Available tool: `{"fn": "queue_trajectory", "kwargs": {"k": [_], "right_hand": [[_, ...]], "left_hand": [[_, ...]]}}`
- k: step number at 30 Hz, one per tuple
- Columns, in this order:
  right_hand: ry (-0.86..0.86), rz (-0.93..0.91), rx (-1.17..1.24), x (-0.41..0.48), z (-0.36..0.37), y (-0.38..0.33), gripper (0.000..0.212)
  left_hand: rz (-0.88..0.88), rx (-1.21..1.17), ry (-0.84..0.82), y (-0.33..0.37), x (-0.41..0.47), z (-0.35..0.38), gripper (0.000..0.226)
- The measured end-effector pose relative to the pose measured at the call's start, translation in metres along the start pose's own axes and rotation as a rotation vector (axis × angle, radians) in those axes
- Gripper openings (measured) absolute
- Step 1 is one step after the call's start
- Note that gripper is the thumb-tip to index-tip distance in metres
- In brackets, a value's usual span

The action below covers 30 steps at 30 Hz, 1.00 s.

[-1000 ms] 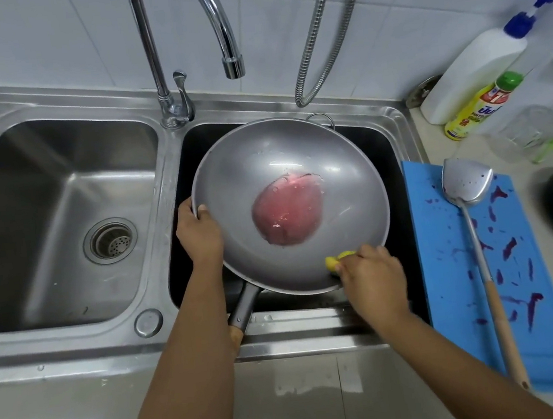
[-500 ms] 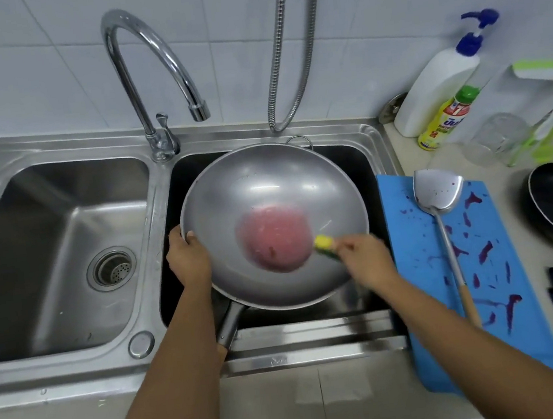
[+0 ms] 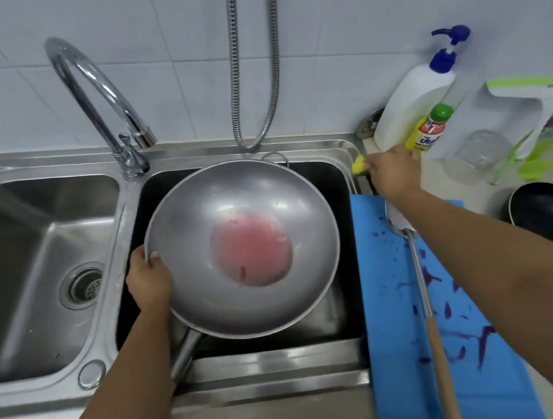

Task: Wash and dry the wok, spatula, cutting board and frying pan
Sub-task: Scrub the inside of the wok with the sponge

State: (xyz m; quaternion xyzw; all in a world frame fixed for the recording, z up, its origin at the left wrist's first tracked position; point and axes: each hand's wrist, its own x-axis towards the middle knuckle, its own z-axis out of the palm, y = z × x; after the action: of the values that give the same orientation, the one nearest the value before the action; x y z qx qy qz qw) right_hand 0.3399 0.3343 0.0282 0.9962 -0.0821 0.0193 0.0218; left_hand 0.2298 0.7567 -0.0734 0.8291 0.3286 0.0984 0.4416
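Right hand withdrew sponge, left hand gripping wok

On the yellow bottle with the green cap we make out a red label patch with white marks, perhaps a 1, blue lettering beneath it too blurred for us to read

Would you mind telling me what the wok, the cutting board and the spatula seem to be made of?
Wok: bare grey metal, perhaps steel or aluminium, satin finish; it shows soft, broad highlights. Cutting board: probably plastic, matte; a flat, even blue, stained purple. Spatula: shiny metal shaft, with a tan handle that looks like wood.
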Motion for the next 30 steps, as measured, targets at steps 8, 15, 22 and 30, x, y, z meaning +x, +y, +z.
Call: {"fn": "queue_trajectory", "kwargs": {"k": [8, 15, 22, 30], "right_hand": [[-0.151, 0.115, -0.073, 0.012, 0.01, -0.01, 0.02], [-0.172, 0.127, -0.127, -0.001, 0.007, -0.017, 0.018], [-0.104, 0.064, -0.014, -0.057, 0.016, -0.055, 0.058], [-0.176, 0.39, 0.79, -0.224, 0.019, -0.135, 0.078]], "left_hand": [[0.029, 0.032, 0.022, 0.001, 0.0, 0.0, 0.03], [0.014, 0.011, 0.003, -0.002, 0.002, 0.0, 0.029], [0.01, -0.036, -0.015, 0.001, -0.001, -0.002, 0.03], [-0.036, -0.1, -0.066, 0.006, -0.004, -0.006, 0.029]]}}
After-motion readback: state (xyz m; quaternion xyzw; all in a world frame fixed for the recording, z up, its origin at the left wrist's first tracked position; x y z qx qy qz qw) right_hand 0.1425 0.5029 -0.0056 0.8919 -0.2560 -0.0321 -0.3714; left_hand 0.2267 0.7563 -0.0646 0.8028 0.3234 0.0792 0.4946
